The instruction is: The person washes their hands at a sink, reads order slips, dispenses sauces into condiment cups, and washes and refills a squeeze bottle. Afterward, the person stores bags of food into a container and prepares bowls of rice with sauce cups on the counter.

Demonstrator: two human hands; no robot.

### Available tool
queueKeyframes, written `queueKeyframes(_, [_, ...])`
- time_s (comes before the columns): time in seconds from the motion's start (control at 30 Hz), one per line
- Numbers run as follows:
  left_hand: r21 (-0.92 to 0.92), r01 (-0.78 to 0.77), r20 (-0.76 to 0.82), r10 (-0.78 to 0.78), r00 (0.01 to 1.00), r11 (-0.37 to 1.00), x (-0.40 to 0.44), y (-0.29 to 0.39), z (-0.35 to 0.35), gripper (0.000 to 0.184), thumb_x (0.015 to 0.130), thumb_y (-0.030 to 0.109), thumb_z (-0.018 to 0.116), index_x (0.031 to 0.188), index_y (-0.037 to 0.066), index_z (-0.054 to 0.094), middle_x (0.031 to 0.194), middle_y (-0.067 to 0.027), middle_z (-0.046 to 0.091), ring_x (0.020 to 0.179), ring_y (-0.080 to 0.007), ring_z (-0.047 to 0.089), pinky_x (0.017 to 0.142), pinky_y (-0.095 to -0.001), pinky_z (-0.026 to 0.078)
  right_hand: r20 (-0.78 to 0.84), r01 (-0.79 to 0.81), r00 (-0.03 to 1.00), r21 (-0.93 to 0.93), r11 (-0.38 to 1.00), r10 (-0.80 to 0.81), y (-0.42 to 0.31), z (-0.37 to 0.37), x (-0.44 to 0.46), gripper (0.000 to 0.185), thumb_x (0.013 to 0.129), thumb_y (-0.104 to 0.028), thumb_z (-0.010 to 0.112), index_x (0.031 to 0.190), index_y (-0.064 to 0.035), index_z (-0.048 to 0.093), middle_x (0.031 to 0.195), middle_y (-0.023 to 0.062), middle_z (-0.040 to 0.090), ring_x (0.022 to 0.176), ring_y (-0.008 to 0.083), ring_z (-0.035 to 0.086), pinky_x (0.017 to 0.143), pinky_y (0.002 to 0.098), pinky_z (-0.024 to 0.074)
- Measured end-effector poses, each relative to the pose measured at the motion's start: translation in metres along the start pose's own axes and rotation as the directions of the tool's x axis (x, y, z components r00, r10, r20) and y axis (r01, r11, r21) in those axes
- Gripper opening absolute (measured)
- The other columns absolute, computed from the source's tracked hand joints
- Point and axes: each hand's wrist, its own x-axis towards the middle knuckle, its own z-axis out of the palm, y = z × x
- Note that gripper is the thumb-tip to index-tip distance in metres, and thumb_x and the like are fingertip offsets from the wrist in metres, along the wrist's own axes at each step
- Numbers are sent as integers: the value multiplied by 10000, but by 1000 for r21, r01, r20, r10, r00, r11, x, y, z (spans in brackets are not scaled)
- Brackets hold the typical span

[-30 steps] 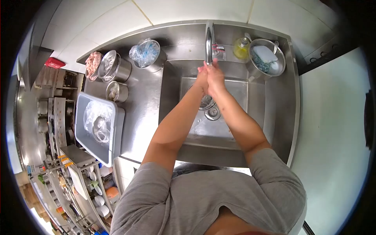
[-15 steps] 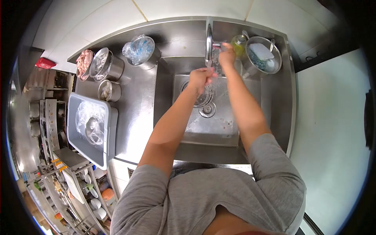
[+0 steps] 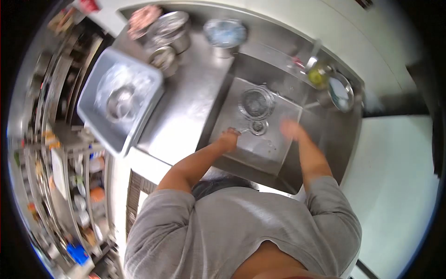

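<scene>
Both my hands are over the steel sink (image 3: 260,156), apart from each other. My left hand (image 3: 229,139) is at the left, near the drain (image 3: 258,127), with its fingers loosely out and nothing seen in them. To the right, my right hand (image 3: 291,129) is smeared by motion, so its fingers cannot be made out; no held thing shows. A round, clear or shiny bowl-like thing (image 3: 256,102) lies in the sink beyond the drain. The faucet (image 3: 312,63) stands at the back, blurred.
Left of the sink is a grey plastic tub (image 3: 151,104) holding plastic film and a round metal piece. Behind it stand several metal containers (image 3: 179,42), one with pink meat (image 3: 144,21). A yellow-green bottle (image 3: 318,76) and a metal bowl (image 3: 346,96) stand at the back right.
My hands have come away from the faucet and moved back toward my body, now farther apart. My right hand has let go of the faucet handle. The view has turned and shifted.
</scene>
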Motion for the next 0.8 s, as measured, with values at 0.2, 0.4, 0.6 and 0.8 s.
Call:
queueKeyframes(0.2, [-689, 240, -156, -463, 873, 684, -184, -48, -70, 240, 876, 268, 654, 838, 33, 685, 742, -151, 651, 671, -254, 646, 660, -360, 504, 217, 265, 961, -897, -354, 170, 104, 44, -60, 550, 787, -319, 668, 1246, -47, 534, 1311, 158, 509, 1220, 363, 452, 1012, 471, 382])
queueKeyframes(0.4, [-661, 750, 71, -992, 101, 29, -466, -111, 42, 193, 716, 156, 576, 792, 19, 688, 798, -230, 658, 757, -382, 646, 728, -458, 503, 738, 732, 672, -675, -92, -66, 64, 359, -149, 318, 834, -117, 619, 1139, -29, 590, 1155, 170, 607, 1062, 323, 574, 923, 395, 449])
queueKeyframes(0.6, [-517, 797, 262, -944, -201, -313, -665, -22, 202, 194, 737, 145, 565, 869, 61, 681, 965, -208, 664, 948, -372, 626, 816, -437, 503, 964, 958, 223, -244, 150, 148, 178, 605, -261, 326, 848, -112, 603, 1165, -38, 586, 1072, 133, 640, 887, 256, 624, 809, 332, 492])
queueKeyframes(0.8, [-648, 433, 543, -779, -314, -627, -749, 68, 312, 260, 757, 155, 610, 993, 55, 649, 1015, -193, 662, 973, -369, 624, 855, -444, 485, 768, 991, 80, -129, 32, 635, 403, 719, -303, 375, 818, -170, 641, 1172, -59, 589, 1036, 128, 653, 914, 260, 627, 815, 347, 494])
